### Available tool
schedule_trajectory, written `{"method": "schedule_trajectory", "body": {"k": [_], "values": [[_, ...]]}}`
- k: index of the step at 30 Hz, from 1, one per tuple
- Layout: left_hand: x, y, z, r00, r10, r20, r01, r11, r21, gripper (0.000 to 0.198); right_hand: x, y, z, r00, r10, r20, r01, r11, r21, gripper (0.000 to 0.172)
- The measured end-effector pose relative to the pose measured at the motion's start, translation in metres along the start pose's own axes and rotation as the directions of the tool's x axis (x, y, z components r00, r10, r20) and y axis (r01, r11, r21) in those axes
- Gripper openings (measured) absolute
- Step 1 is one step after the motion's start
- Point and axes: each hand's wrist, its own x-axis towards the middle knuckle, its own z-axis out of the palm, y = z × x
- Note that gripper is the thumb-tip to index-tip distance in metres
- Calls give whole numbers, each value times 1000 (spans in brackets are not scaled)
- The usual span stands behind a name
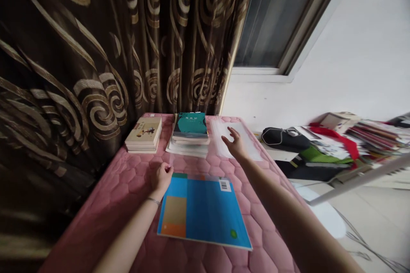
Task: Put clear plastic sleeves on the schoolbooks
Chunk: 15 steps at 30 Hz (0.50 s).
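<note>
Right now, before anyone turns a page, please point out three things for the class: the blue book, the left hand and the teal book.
Blue book [208,213]: head view, middle of its cover.
Left hand [161,178]: head view, back of the hand.
Teal book [191,125]: head view, front cover.

teal book [191,127] — title [191,117] seemingly Chinese, illegible | blue book [211,213] — barcode [224,185], digits unreadable

The large book [208,213] is coloured blue, blocked with tan and orange. The middle stack [191,124] is topped with teal; the sheets [250,143] are tinted milky white. The mattress [121,187] is patterned with pink hexagons, the brown curtain [173,42] with gold and cream swirls.
</note>
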Motion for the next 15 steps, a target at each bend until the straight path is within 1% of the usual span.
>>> {"method": "schedule_trajectory", "body": {"k": [1, 2, 3, 4, 5, 6, 7, 8, 10, 11, 12, 13, 15], "values": [[0, 1, -1, 1000, 1, 1, -1, 1000, 6, 11, -14, -2, -3, 999, -30, 29, 29, 999, 16, 61], [-1, 1, -2, 1000, 2, 2, -3, 1000, 12, 12, -32, -4, -7, 994, -67, 82, 63, 997, 44, 60], [-1, 2, -2, 1000, 5, 3, -5, 1000, 18, 12, -51, -7, -12, 972, -116, 204, 101, 992, 80, 58], [-2, 2, -3, 1000, 8, 2, -8, 1000, 24, 12, -73, -10, -17, 932, -169, 322, 143, 984, 102, 54], [-2, 2, -3, 1000, 10, -1, -10, 999, 31, 12, -96, -14, -23, 878, -209, 430, 184, 978, 99, 49], [-3, 2, -3, 1000, 12, -5, -12, 999, 38, 11, -119, -18, -30, 809, -235, 539, 234, 970, 71, 46], [-3, 2, -3, 1000, 14, -10, -14, 999, 45, 11, -142, -23, -38, 727, -262, 635, 315, 949, 31, 44], [-4, 2, -3, 1000, 17, -16, -16, 999, 50, 11, -163, -27, -45, 675, -275, 685, 402, 915, -28, 44], [-4, 2, -2, 999, 25, -27, -23, 998, 58, 10, -199, -33, -58, 603, -266, 752, 529, 839, -127, 49], [-4, 2, -2, 999, 31, -31, -29, 998, 60, 10, -212, -34, -63, 580, -252, 775, 565, 809, -160, 50], [-4, 2, -2, 999, 38, -35, -36, 998, 60, 10, -223, -33, -66, 568, -239, 788, 590, 785, -187, 51], [-4, 2, -3, 998, 45, -41, -43, 997, 61, 9, -232, -31, -68, 564, -231, 793, 606, 768, -207, 52], [-4, 3, -5, 996, 65, -64, -61, 996, 64, 11, -243, -24, -69, 577, -234, 782, 622, 746, -236, 49]]}}
